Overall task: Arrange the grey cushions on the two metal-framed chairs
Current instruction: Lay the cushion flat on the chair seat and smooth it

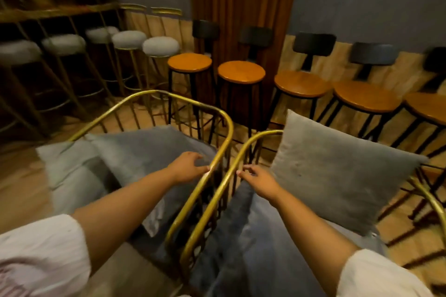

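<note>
Two gold metal-framed chairs stand side by side in front of me. On the left chair (pixel 149 99) a dark grey cushion (pixel 144 149) lies over a lighter grey one (pixel 65 166). Leaning upright against the back of the right chair (pixel 255 137) is a light grey cushion (pixel 337 171), with a dark grey cushion (pixel 239 236) lying on the seat below it. My left hand (pixel 187 166) rests on the left chair's inner arm rail, fingers curled over it. Just above the right chair's inner rail, my right hand (pixel 259 177) has its fingertips pinched; whether it touches the rail is unclear.
Behind the chairs stands a row of wooden-seat stools (pixel 241 72) with black legs, some with dark backrests (pixel 313 43). At the left, grey-padded gold stools (pixel 160 46) line a counter (pixel 60 11). A brown curtain (pixel 243 7) hangs on the grey wall. The floor is wood.
</note>
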`<state>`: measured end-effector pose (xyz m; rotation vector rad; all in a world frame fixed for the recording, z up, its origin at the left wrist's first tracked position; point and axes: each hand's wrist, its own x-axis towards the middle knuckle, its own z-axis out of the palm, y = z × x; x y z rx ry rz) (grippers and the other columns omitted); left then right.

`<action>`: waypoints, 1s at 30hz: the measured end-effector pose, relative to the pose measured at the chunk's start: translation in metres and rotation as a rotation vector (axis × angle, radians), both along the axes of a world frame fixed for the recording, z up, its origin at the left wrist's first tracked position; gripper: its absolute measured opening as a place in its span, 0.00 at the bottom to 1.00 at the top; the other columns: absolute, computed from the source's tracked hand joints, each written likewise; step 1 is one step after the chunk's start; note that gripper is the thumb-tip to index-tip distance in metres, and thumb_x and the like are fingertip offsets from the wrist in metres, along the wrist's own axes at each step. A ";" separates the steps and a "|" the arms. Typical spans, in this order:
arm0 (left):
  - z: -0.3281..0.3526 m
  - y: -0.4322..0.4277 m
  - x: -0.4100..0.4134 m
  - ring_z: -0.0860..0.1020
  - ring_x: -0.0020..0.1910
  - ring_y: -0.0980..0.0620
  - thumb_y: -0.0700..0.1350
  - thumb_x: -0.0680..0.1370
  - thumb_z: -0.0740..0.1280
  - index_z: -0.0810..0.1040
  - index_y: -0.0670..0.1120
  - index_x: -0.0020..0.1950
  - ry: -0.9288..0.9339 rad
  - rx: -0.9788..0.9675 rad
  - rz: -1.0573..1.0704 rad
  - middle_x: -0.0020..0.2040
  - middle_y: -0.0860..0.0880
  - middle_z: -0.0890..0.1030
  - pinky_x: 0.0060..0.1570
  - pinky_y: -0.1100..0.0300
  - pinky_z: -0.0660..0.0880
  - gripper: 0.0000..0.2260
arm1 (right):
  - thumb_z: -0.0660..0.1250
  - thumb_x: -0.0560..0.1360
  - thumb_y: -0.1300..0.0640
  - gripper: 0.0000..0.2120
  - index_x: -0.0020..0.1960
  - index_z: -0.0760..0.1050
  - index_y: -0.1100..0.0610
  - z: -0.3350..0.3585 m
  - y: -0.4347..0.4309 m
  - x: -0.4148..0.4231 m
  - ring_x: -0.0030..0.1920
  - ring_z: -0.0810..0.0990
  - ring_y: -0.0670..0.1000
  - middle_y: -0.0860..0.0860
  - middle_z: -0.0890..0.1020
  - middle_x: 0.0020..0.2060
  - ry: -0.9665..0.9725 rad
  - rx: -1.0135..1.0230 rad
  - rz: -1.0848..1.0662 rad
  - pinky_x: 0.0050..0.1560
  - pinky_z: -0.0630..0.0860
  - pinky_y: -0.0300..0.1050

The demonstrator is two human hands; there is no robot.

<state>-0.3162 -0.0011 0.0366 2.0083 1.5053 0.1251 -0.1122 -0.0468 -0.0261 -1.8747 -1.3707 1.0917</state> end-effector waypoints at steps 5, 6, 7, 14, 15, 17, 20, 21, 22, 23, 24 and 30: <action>-0.003 0.057 -0.110 0.68 0.71 0.45 0.53 0.78 0.63 0.65 0.42 0.73 0.065 0.013 0.067 0.74 0.43 0.67 0.66 0.57 0.64 0.26 | 0.65 0.77 0.49 0.21 0.64 0.75 0.62 -0.008 0.072 -0.093 0.50 0.79 0.52 0.58 0.80 0.53 0.097 0.004 -0.077 0.41 0.70 0.35; -0.004 0.071 -0.130 0.68 0.71 0.45 0.53 0.78 0.64 0.66 0.42 0.73 0.081 0.020 0.075 0.73 0.43 0.67 0.66 0.56 0.64 0.26 | 0.65 0.77 0.50 0.22 0.65 0.73 0.62 -0.012 0.086 -0.110 0.57 0.79 0.55 0.58 0.79 0.57 0.131 -0.004 -0.121 0.44 0.70 0.35; -0.006 0.084 -0.146 0.68 0.71 0.45 0.53 0.78 0.64 0.66 0.41 0.72 0.085 0.018 0.089 0.73 0.43 0.68 0.66 0.56 0.64 0.26 | 0.64 0.78 0.50 0.22 0.67 0.72 0.63 -0.012 0.095 -0.124 0.61 0.77 0.57 0.58 0.79 0.59 0.160 -0.018 -0.157 0.44 0.70 0.34; -0.016 0.176 -0.205 0.67 0.71 0.43 0.54 0.78 0.63 0.63 0.43 0.75 0.038 -0.029 0.106 0.74 0.42 0.66 0.65 0.54 0.67 0.28 | 0.62 0.78 0.47 0.24 0.67 0.72 0.61 -0.043 0.159 -0.192 0.64 0.74 0.57 0.58 0.76 0.65 0.294 -0.107 -0.357 0.59 0.71 0.48; -0.018 0.190 -0.205 0.67 0.70 0.43 0.53 0.78 0.63 0.62 0.43 0.75 0.000 -0.052 0.110 0.74 0.42 0.66 0.64 0.53 0.67 0.29 | 0.63 0.78 0.47 0.22 0.65 0.73 0.62 -0.049 0.166 -0.195 0.62 0.76 0.58 0.59 0.77 0.64 0.308 -0.124 -0.383 0.60 0.71 0.48; -0.024 0.214 -0.200 0.67 0.70 0.42 0.53 0.78 0.63 0.60 0.44 0.76 -0.047 -0.082 0.109 0.74 0.42 0.65 0.63 0.52 0.68 0.29 | 0.62 0.78 0.49 0.20 0.61 0.76 0.64 -0.063 0.178 -0.198 0.55 0.78 0.57 0.61 0.79 0.60 0.334 -0.165 -0.432 0.56 0.73 0.48; -0.041 0.252 -0.194 0.66 0.71 0.41 0.51 0.80 0.61 0.61 0.43 0.75 -0.009 -0.086 0.087 0.75 0.41 0.64 0.66 0.52 0.65 0.27 | 0.62 0.79 0.49 0.20 0.60 0.77 0.64 -0.095 0.198 -0.197 0.57 0.78 0.60 0.61 0.80 0.58 0.372 -0.225 -0.525 0.63 0.74 0.54; -0.046 0.263 -0.193 0.66 0.71 0.41 0.51 0.80 0.61 0.61 0.42 0.75 0.001 -0.087 0.088 0.75 0.41 0.65 0.67 0.51 0.64 0.27 | 0.62 0.79 0.50 0.19 0.60 0.76 0.63 -0.103 0.204 -0.196 0.59 0.78 0.61 0.59 0.80 0.57 0.390 -0.248 -0.559 0.63 0.73 0.55; -0.051 0.275 -0.193 0.66 0.71 0.40 0.51 0.79 0.61 0.62 0.41 0.75 0.008 -0.090 0.090 0.74 0.40 0.66 0.67 0.51 0.64 0.27 | 0.62 0.79 0.50 0.19 0.61 0.76 0.63 -0.113 0.211 -0.195 0.60 0.77 0.61 0.57 0.79 0.55 0.424 -0.260 -0.586 0.63 0.74 0.55; -0.059 0.288 -0.193 0.67 0.70 0.40 0.51 0.79 0.62 0.63 0.40 0.74 0.009 -0.088 0.083 0.73 0.40 0.67 0.66 0.51 0.65 0.26 | 0.62 0.78 0.50 0.20 0.62 0.75 0.63 -0.123 0.219 -0.194 0.60 0.77 0.62 0.57 0.79 0.56 0.458 -0.274 -0.611 0.62 0.74 0.55; -0.067 0.302 -0.194 0.69 0.69 0.40 0.50 0.79 0.62 0.65 0.39 0.73 0.008 -0.092 0.077 0.72 0.39 0.69 0.65 0.51 0.66 0.25 | 0.63 0.78 0.49 0.22 0.64 0.74 0.64 -0.136 0.227 -0.193 0.60 0.77 0.62 0.58 0.79 0.58 0.475 -0.283 -0.633 0.63 0.74 0.56; -0.118 0.367 -0.198 0.65 0.72 0.39 0.55 0.77 0.63 0.61 0.43 0.76 0.045 -0.166 0.087 0.75 0.40 0.64 0.70 0.46 0.62 0.30 | 0.65 0.74 0.41 0.34 0.72 0.66 0.60 -0.209 0.248 -0.196 0.67 0.71 0.61 0.58 0.72 0.70 0.449 -0.349 -0.725 0.70 0.68 0.56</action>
